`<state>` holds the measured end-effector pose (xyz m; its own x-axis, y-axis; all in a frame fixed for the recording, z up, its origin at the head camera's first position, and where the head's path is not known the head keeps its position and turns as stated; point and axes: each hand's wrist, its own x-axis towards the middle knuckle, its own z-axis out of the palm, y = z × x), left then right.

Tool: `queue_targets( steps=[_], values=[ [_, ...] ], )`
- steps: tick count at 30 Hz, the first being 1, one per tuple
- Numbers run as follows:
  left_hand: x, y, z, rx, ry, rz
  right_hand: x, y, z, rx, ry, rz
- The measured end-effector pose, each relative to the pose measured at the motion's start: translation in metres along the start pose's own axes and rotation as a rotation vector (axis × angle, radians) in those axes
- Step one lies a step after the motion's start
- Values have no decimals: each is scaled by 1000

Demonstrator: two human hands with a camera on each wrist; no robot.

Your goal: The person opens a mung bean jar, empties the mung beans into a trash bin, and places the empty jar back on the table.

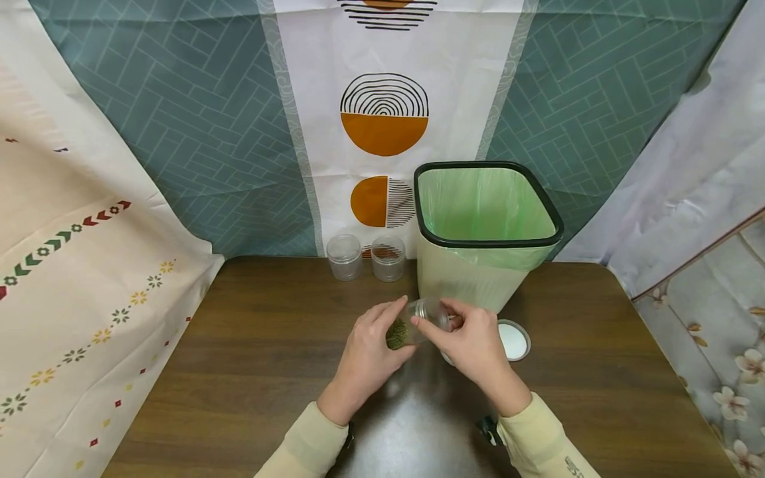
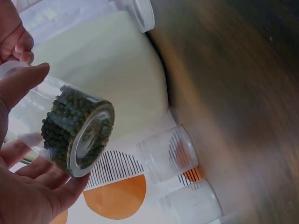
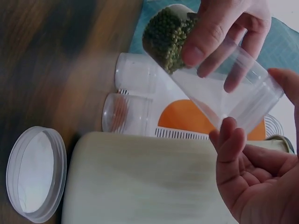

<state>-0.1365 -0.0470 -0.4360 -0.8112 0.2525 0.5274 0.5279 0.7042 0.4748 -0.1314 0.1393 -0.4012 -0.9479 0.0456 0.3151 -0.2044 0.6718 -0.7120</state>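
A clear jar (image 1: 425,311) with a threaded neck lies tilted between both hands, its mouth toward the right. Small green beans (image 2: 70,123), which look like mung beans, are heaped at its bottom end. My left hand (image 1: 372,345) holds the jar around its bean-filled end, thumb on one side and fingers on the other. At the mouth end, my right hand (image 1: 478,338) pinches the rim between thumb and fingers. A round lid (image 3: 37,175) rests on the table just right of that hand. Part of another pale rim shows beneath the right hand, mostly hidden.
Two clear jars (image 1: 344,257) (image 1: 388,259) stand side by side at the table's back edge. Right of them is a pale bin (image 1: 472,279) with a black rim and green liner. A patterned cloth (image 1: 239,133) hangs behind the brown wooden table (image 1: 251,372).
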Motion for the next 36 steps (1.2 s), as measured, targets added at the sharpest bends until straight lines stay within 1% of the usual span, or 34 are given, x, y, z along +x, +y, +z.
queue_targets(
  steps=[3, 6, 10, 13, 16, 20, 24, 31, 36],
  values=[
    [0, 0, 0, -12, 10, -16, 0, -2, -1, 5, 50, 11],
    [-1, 0, 0, 5, 35, -11, 1, -4, -2, 27, 72, 42],
    [-2, -3, 0, 42, 76, 3, 1, -6, -3, 35, 51, 65],
    [-2, -6, -1, 54, 88, 7, 2, -7, -3, 28, 27, 59],
    [-1, -8, -1, 40, 79, 20, 2, -6, -3, 33, 37, 29],
    [0, -11, -3, 3, 78, 42, 1, -5, -2, 52, 76, -30],
    [1, -12, -6, -25, 71, 47, 1, -3, -1, 68, 98, -82],
    [2, -12, -11, -5, 41, 34, -1, -2, -1, 77, 107, -171],
    [5, -11, -13, 1, 14, 32, -1, 0, -3, 95, 106, -196]
  ],
)
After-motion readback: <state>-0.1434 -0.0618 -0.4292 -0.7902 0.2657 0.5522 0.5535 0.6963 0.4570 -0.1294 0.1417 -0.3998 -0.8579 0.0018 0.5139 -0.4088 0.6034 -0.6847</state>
